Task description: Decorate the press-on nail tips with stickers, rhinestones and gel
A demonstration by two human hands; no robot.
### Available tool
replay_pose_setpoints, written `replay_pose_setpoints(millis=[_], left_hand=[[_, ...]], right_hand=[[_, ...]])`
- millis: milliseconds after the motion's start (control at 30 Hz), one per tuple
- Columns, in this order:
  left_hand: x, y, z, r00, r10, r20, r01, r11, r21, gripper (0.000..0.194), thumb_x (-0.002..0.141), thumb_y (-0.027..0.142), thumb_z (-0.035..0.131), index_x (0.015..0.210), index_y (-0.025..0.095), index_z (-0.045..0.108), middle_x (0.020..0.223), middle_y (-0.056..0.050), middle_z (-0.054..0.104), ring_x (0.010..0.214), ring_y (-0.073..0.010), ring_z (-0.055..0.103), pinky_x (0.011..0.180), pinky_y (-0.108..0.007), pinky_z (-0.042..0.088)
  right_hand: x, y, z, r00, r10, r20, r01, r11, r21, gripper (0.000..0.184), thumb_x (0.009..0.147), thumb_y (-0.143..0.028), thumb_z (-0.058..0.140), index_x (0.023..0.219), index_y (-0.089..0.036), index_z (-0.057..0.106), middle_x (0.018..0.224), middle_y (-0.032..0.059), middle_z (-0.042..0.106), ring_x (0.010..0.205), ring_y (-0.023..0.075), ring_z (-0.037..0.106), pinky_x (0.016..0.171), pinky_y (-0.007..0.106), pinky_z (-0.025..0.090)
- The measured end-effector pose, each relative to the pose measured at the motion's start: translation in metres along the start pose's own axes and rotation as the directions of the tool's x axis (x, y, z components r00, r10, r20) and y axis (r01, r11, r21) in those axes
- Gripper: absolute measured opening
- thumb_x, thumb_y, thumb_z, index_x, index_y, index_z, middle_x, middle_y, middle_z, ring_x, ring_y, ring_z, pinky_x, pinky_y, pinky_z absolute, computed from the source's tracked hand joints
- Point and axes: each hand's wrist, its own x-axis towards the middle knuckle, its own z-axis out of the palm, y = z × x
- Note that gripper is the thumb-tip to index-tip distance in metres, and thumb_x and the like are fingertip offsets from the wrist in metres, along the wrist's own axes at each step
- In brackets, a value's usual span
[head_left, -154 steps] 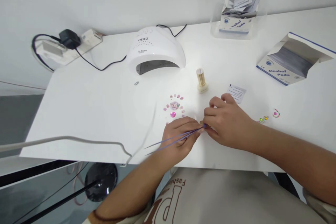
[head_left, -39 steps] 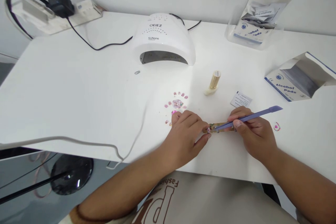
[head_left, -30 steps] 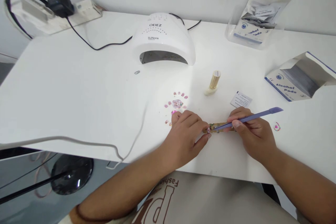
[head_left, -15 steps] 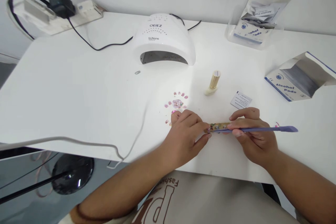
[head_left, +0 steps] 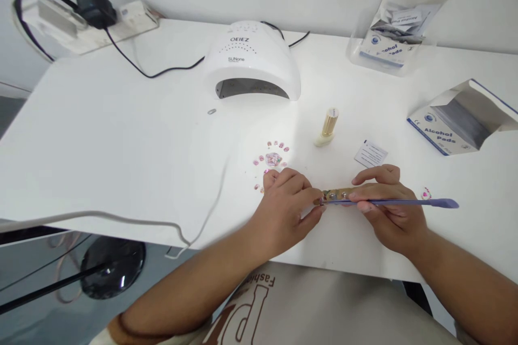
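My left hand (head_left: 285, 207) pinches the left end of a narrow gold-brown strip (head_left: 339, 192) set with small shiny gems. Between thumb and fingers, my right hand (head_left: 394, 215) holds a slim purple stick tool (head_left: 443, 203) with a flat, flared end pointing right. Its thin tip reaches left along the strip to my left fingertips. What exactly the tip touches is hidden by the fingers. Pink gems (head_left: 274, 159), one large among several small, lie just beyond my left hand. A little ring of pink gems (head_left: 426, 193) rests right of my right hand.
A white nail lamp (head_left: 254, 62) stands at the back. Nearer are a gold-capped polish bottle (head_left: 329, 124) and a flat sachet (head_left: 370, 153). Alcohol pad boxes (head_left: 441, 126) stand at right. A power strip (head_left: 93, 29) with a black cord lies at the back left.
The purple tool's flared end has dipped slightly, and more of the pink gem ring shows above it. Both hands keep nearly the same place and grip.
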Motion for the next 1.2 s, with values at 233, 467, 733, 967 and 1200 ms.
replay_pose_setpoints(millis=[233,467,733,967,1200], left_hand=[[0.0004,0.0007,-0.0010,1.000,-0.008,0.008,0.008,1.000,-0.005,0.009,0.087,0.020,0.057,0.086,0.021,0.066,0.079,-0.001,0.064,0.084,-0.0192,0.051,0.074,-0.039,0.024],[0.0007,0.0009,-0.0005,1.000,-0.012,0.017,0.012,1.000,-0.006,0.009,0.087,0.020,0.057,0.086,0.021,0.066,0.078,-0.001,0.063,0.083,-0.0191,0.051,0.074,-0.039,0.024],[0.0005,0.0006,0.0003,1.000,-0.004,0.009,0.004,1.000,-0.001,0.008,0.086,0.019,0.058,0.085,0.021,0.065,0.078,-0.001,0.064,0.083,-0.0191,0.051,0.074,-0.039,0.024],[0.0009,0.0011,0.0003,1.000,-0.003,0.005,0.003,1.000,0.002,0.007,0.086,0.019,0.058,0.086,0.021,0.065,0.078,-0.001,0.064,0.083,-0.0190,0.051,0.073,-0.039,0.024],[0.0011,0.0008,0.0003,1.000,-0.004,0.007,0.004,1.000,0.004,0.007,0.086,0.019,0.056,0.085,0.021,0.063,0.078,-0.001,0.064,0.083,-0.0193,0.051,0.073,-0.039,0.023]], right_hand=[[0.0001,-0.0007,0.0008,0.999,-0.034,0.010,0.034,0.999,-0.013,0.016,0.085,-0.017,0.057,0.093,-0.030,0.065,0.072,-0.0035,0.074,0.081,0.0218,0.068,0.079,0.043,0.036],[-0.0006,-0.0015,0.0011,0.998,-0.067,0.012,0.067,0.998,-0.018,0.015,0.085,-0.018,0.058,0.093,-0.030,0.063,0.074,-0.0038,0.075,0.081,0.0211,0.067,0.080,0.043,0.035],[-0.0008,-0.0025,0.0012,0.998,-0.060,0.014,0.060,0.998,-0.016,0.016,0.084,-0.018,0.057,0.092,-0.030,0.063,0.076,-0.0042,0.075,0.080,0.0202,0.067,0.079,0.042,0.034],[-0.0008,-0.0030,0.0011,0.999,-0.048,0.025,0.048,0.999,0.000,0.017,0.085,-0.019,0.058,0.094,-0.032,0.063,0.075,-0.0052,0.075,0.081,0.0201,0.067,0.080,0.042,0.034],[-0.0011,-0.0025,0.0014,0.998,-0.056,0.022,0.056,0.998,-0.006,0.016,0.085,-0.020,0.058,0.093,-0.031,0.064,0.076,-0.0050,0.075,0.081,0.0202,0.067,0.079,0.042,0.034]])
